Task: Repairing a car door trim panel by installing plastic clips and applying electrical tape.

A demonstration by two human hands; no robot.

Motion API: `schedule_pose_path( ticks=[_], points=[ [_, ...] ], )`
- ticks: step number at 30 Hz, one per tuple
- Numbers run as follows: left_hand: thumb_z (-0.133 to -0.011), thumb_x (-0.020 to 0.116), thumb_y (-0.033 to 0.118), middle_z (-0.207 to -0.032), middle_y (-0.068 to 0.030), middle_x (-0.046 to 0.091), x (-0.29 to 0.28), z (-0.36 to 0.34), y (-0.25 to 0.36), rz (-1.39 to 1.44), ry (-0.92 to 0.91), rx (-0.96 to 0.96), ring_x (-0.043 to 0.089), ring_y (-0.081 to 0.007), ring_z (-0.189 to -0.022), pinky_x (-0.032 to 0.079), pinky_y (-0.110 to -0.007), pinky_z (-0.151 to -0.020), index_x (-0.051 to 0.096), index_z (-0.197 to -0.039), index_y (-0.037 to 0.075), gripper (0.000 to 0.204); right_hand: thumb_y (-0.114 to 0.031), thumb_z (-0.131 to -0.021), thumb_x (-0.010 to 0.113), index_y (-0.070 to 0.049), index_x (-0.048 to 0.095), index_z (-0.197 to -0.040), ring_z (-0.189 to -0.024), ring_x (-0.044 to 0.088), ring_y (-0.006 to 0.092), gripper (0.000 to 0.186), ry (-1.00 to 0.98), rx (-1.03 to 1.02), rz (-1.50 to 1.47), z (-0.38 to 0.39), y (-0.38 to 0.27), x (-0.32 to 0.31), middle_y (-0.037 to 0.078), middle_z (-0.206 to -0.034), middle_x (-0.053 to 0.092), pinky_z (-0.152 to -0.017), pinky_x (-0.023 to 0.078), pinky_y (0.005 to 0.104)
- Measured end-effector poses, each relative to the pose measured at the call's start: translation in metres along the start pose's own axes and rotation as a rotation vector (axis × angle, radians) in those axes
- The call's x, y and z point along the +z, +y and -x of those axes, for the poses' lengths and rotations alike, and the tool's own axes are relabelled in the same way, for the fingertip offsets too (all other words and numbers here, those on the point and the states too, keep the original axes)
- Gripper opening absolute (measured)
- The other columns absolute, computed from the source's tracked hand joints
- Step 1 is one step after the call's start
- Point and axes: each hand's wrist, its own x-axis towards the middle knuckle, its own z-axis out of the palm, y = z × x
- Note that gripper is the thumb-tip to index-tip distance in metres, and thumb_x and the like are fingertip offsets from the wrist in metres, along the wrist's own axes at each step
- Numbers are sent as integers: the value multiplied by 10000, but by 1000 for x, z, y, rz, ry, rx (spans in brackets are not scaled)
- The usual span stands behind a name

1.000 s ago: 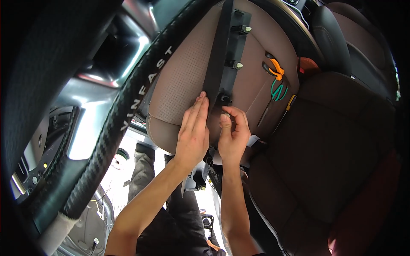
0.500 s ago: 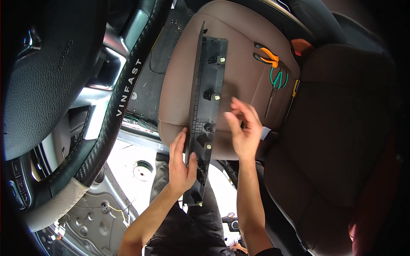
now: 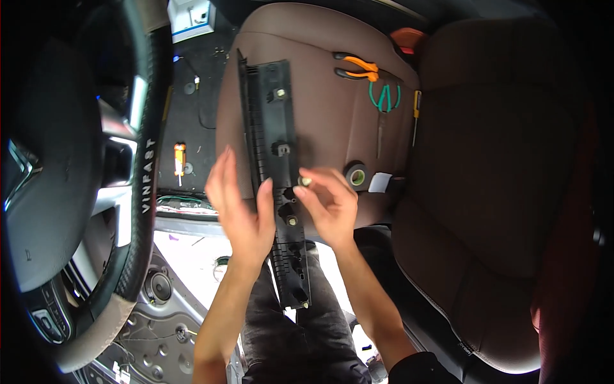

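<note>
A long black plastic trim panel (image 3: pixel 274 115) lies lengthwise across the seat edge and over my thighs, its ribbed back side up. Along it sit dark brackets, several carrying pale clips (image 3: pixel 292 221); one bracket (image 3: pixel 282 150) in the upper half shows no pale clip. My right hand (image 3: pixel 331 203), just right of the panel's middle, pinches a small pale clip (image 3: pixel 306 182) between thumb and fingertips. Beside the panel's left edge, my left hand (image 3: pixel 242 208) is open, fingers stretched up and thumb apart, the thumb close to the panel.
On the brown car seat (image 3: pixel 326 38) lie orange-handled pliers (image 3: pixel 359 66), green-handled scissors (image 3: pixel 384 96), a yellow-handled screwdriver (image 3: pixel 417 105), a tape roll (image 3: pixel 355 175) and a white piece (image 3: pixel 380 182). Left are the steering wheel (image 3: pixel 144 192), an orange screwdriver (image 3: pixel 180 160) on the floor and a white box (image 3: pixel 192 18).
My right hand has closed on a pale clip, and the upper bracket has lost its clip. My left hand has let go of the panel's edge and spread. The view has shifted.
</note>
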Motion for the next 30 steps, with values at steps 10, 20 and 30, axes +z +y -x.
schedule_pose_path(
  ticks=[10, 20, 30],
  points=[
    [-803, 769, -2, -1043, -122, 630, -16, 44, 36, 681, -520, -116, 637, -176, -813, 522, -274, -687, 693, -1051, -5, 260, -73, -953, 658, -9, 606, -1046, -890, 660, 169, 125, -71, 464, -1169, 78, -5, -39, 126, -1018, 690, -791, 533, 302],
    [-947, 525, -97, -1010, -123, 585, 2, 61, 56, 1208, -370, -529, 633, -116, -738, 550, -249, -632, 473, -1082, 0, 174, -33, -846, 725, -60, 635, -1163, -953, 640, 290, 330, 171, 47, 875, 46, 86, -80, 132, -1052, 679, -867, 515, 378],
    [-872, 747, 112, -803, -72, 532, 8, 21, 63, 543, -477, -173, 519, -135, -663, 425, -273, -551, 656, -1157, 2, 319, 2, -879, 714, -8, 471, -1304, -1055, 651, 183, 490, 43, 190, -73, 61, -22, -65, 131, -1081, 703, -950, 488, 325]
  ],
)
